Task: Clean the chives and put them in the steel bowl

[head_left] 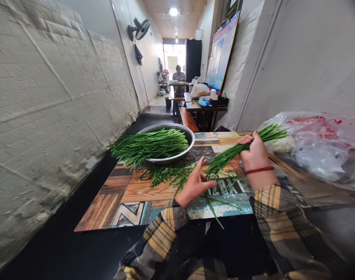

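Note:
My right hand (253, 149) is wrapped round a bunch of garlic chives (226, 158), cut ends up to the right and leafy tips down to the left. My left hand (194, 182) is open beside the leaf tips, thumb and fingers apart, with nothing in it. Loose green trimmings (168, 175) lie scattered on the patterned table (107, 198) in front of and left of that hand. Behind them a metal bowl (191, 142) holds a large heap of chives (154, 144), with leaves hanging over its left rim.
A clear plastic bag with red print (317, 144) lies on the table's right side, with thin wooden sticks (286, 167) next to it. A whitewashed brick wall (49, 116) runs along the left. Farther back, a person (179, 74) sits behind another table.

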A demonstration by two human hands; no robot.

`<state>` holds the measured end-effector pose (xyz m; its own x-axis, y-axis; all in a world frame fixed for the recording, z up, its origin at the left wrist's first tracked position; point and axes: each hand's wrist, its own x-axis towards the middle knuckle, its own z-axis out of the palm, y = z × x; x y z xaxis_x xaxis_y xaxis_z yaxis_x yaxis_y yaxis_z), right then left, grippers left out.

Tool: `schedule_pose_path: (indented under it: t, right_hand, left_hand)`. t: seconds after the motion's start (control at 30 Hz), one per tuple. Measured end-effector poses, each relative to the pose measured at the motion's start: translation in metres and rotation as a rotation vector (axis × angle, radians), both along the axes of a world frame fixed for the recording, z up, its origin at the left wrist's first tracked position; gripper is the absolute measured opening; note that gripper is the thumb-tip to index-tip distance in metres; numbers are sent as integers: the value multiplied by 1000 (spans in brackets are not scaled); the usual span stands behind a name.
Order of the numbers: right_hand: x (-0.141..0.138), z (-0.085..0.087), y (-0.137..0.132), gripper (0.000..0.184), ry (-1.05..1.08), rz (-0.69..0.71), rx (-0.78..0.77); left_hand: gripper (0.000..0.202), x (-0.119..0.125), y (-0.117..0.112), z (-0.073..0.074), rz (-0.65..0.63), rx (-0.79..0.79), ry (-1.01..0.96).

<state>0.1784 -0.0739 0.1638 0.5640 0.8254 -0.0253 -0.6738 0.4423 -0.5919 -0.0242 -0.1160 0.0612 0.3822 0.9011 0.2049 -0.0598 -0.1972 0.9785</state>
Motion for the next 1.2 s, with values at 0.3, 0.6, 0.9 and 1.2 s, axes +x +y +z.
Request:
schedule_pose_path:
  t: [0.3,0.6,0.9,1.2]
  right_hand:
    - [-1,1,-4,33,89,12,13]
    - [0,-11,-1,33,88,-5,-42]
    - [-17,-21,12,36,-14,-116,-85]
    - [-20,-18,19,36,5,-85,-88]
  left_hand:
    - [65,4,-14,-5,-167,-383,-301]
    - [41,0,-18,-3,241,-265,-286]
    - [24,-5,-19,9,397,-335,-232]
    - [21,-12,-27,8,534,65,-30]
